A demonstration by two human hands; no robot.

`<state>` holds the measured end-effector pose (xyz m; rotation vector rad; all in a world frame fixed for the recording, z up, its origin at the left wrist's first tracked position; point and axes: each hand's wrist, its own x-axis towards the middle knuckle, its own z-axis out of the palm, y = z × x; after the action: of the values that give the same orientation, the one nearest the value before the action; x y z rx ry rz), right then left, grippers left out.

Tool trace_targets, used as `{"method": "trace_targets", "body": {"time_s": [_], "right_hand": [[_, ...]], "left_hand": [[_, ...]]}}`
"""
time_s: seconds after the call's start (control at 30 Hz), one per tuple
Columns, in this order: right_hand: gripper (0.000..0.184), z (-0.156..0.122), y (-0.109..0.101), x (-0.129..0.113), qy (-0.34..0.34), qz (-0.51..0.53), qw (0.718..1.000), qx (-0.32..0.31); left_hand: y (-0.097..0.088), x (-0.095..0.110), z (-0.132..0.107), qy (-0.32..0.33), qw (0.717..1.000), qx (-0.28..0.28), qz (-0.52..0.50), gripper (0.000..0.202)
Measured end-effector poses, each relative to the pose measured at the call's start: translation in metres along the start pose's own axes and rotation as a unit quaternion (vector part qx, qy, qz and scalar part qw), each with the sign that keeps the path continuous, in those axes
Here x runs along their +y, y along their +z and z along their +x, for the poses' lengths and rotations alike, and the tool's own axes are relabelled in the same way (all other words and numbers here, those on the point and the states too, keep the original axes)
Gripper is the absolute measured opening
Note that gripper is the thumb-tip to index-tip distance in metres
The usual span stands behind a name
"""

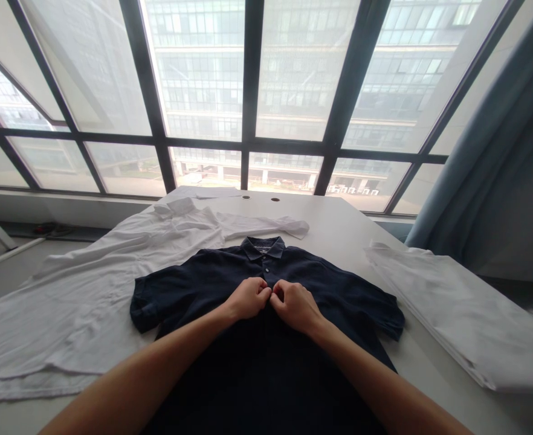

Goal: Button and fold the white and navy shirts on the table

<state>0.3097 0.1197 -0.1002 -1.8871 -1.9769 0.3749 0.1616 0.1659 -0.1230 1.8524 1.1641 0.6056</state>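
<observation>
Big windows (194, 72) with dark bars fill the far side of the room in the head view, and a tall building (198, 24) shows outside. At the right hangs a blue-gray curtain (488, 145). Under the windows is a white worktop (334, 223) with two small round holes (275, 200) near its far edge.

On the middle of the worktop, a dark shirt (266, 362) lies flat with its front up. Its long way runs from the collar (263, 249), at the far end, back toward the person. Its bottom end is out of sight.

The left hand (251, 297) and the right hand (296, 305) are both on the shirt's front, just below two small buttons (266, 269). They sit side by side at the middle line, about as near to it as each other. On each hand, the fingers look pinched together on the shirt. I cannot tell if a button is between them.

A white shirt (125, 284) is spread out on the left. A folded white cloth (466, 320) lies on the right, apart from the dark shirt. I can see nothing that holds other things inside it.
</observation>
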Motion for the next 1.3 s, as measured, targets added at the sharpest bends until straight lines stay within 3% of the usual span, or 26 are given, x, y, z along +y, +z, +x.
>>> {"method": "trace_targets", "body": {"time_s": [0.23,0.57,0.83,1.1,1.3], "right_hand": [[0.014,0.002,0.004,0.002,-0.01,0.007,1.0,0.007],[0.019,-0.003,0.007,-0.004,-0.095,-0.144,0.985,0.006],[0.019,-0.006,0.006,-0.009,-0.106,-0.189,0.976,-0.006],[0.02,-0.005,0.008,-0.008,-0.099,-0.184,0.978,0.004],[0.016,-0.005,0.009,0.0,-0.089,-0.084,0.991,0.047]], "left_hand": [[-0.001,0.001,0.0,-0.026,0.999,-0.02,-0.043,0.016],[-0.009,0.018,-0.009,-0.05,0.995,0.008,0.091,0.024],[-0.008,0.011,-0.001,-0.086,0.996,-0.022,0.03,0.021],[0.0,0.0,0.005,-0.102,0.993,-0.034,-0.051,0.024],[0.004,-0.004,0.007,-0.075,0.994,-0.008,-0.075,0.021]]}}
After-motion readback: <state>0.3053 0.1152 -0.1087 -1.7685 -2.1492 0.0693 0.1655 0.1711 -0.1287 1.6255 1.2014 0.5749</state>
